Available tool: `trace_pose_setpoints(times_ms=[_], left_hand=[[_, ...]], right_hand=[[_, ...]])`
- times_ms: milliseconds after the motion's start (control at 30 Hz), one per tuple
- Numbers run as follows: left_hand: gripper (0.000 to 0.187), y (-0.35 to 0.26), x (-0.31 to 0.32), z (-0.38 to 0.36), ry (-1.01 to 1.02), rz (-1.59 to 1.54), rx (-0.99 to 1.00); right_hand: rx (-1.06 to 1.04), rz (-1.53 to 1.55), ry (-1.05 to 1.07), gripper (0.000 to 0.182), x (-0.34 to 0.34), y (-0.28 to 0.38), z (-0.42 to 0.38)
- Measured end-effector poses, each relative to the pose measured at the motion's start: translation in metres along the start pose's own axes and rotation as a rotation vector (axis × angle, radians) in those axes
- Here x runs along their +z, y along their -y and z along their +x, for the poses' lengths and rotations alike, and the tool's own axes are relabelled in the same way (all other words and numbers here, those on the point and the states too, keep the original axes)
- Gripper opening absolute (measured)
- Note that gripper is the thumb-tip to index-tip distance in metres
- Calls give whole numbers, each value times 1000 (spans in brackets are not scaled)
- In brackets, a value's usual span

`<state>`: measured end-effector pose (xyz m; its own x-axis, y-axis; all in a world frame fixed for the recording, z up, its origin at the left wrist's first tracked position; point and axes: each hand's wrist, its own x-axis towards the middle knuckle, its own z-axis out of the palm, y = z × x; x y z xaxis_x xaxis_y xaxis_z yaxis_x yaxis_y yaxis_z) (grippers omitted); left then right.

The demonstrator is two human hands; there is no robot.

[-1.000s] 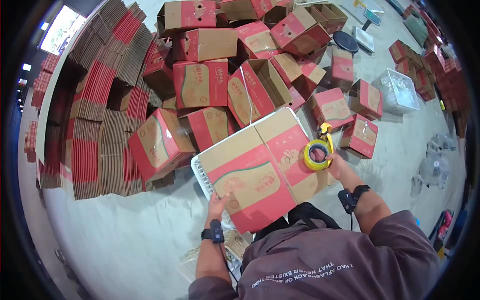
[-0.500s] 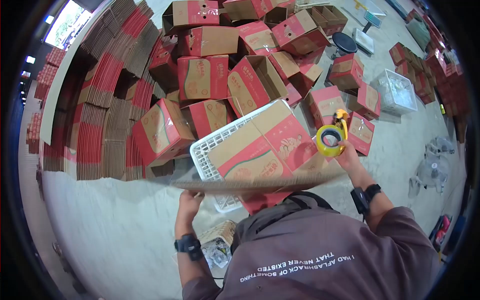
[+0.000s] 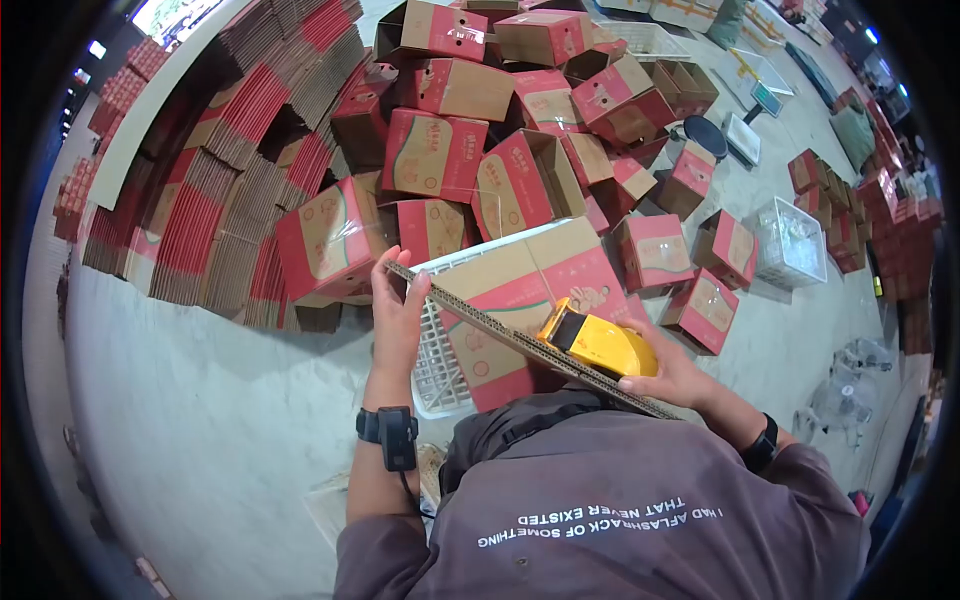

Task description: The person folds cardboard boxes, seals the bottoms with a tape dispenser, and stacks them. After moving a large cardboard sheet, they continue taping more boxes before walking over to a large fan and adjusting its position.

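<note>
My left hand (image 3: pixel 396 310) is closed on the upper left end of a flattened cardboard carton (image 3: pixel 480 318), seen almost edge-on and slanting down to the right. A yellow tape dispenser (image 3: pixel 610 345) is in my right hand (image 3: pixel 672 372), held against the carton's far side near its lower right end. Beyond the slanted carton, another flat red-and-brown carton (image 3: pixel 500 290) lies on an upturned-looking white plastic crate (image 3: pixel 432 365). My body hides part of the crate and the carton's lower end.
Made-up red-and-brown boxes (image 3: pixel 435 155) are heaped ahead. Tall stacks of flattened cartons (image 3: pixel 225 190) stand to the left. On the right are several smaller boxes (image 3: pixel 652 250), a white basket (image 3: pixel 790 243), a black round stool (image 3: pixel 706 135) and a scale (image 3: pixel 765 98).
The carton in my left hand has swung from roughly level to a steep slant, its left end raised. My right hand has brought the tape dispenser down and left, against the carton.
</note>
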<state>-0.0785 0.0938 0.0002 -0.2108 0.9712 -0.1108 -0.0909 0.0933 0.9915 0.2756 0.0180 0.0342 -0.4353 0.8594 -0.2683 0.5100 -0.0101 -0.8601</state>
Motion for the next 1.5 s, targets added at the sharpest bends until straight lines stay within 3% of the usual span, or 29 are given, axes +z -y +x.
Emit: trace_pose_setpoints(times_ms=[133, 300, 400, 533, 600, 633, 733, 800, 933, 1000, 1033, 1133, 1200, 1267, 1333, 1400, 1433, 1500], left_hand=[[56, 5, -11, -1, 69, -71, 77], [54, 13, -14, -2, 82, -60, 125], [53, 12, -11, -8, 72, -39, 157], [57, 10, -1, -6, -38, 7, 131], [58, 12, -4, -4, -39, 48, 166], [59, 12, -7, -8, -28, 20, 169], [55, -6, -12, -47, 70, 92, 163], [40, -4, -22, -78, 484, 196, 177], [30, -43, -11, -54, 753, 337, 219], [28, -54, 16, -22, 624, 714, 1037], [29, -53, 40, -22, 871, 726, 1066], [32, -21, 83, -22, 1102, 827, 834], [38, 26, 98, -20, 1361, 857, 713], [52, 62, 94, -19, 1516, 1181, 433], [54, 53, 101, -10, 1301, 794, 670], [56, 9, 123, -12, 1099, 720, 978], [59, -19, 143, -17, 1096, 676, 1086], [57, -41, 182, -25, 1076, 710, 1270]], right_hand=[[4, -121, 87, 88, -1, 18, 7], [10, -265, -27, 80, -21, 29, 16], [-155, -692, -263, 67, -40, 19, 36], [-357, -933, -210, 65, -47, 42, 47], [-366, -820, -76, 66, -41, 42, 50], [-215, -815, -14, 67, -43, 45, 52], [-113, -744, -143, 68, -72, 45, 78], [-46, -645, -224, 71, -88, 58, 102], [-380, -602, -10, 73, -44, 52, 159], [-411, -623, 26, 72, -21, 67, 177], [-430, -592, 43, 73, -13, 68, 184], [-327, -523, 82, 72, -21, 71, 182], [-301, -548, 18, 70, -46, 64, 173], [-332, -399, -255, 73, -73, 41, 160], [-156, -174, -370, 72, -105, 32, 131], [-150, 98, -568, 67, -117, -10, 123], [-150, 100, -572, 67, -113, -23, 121], [-155, 557, -649, 60, -94, -38, 118]])
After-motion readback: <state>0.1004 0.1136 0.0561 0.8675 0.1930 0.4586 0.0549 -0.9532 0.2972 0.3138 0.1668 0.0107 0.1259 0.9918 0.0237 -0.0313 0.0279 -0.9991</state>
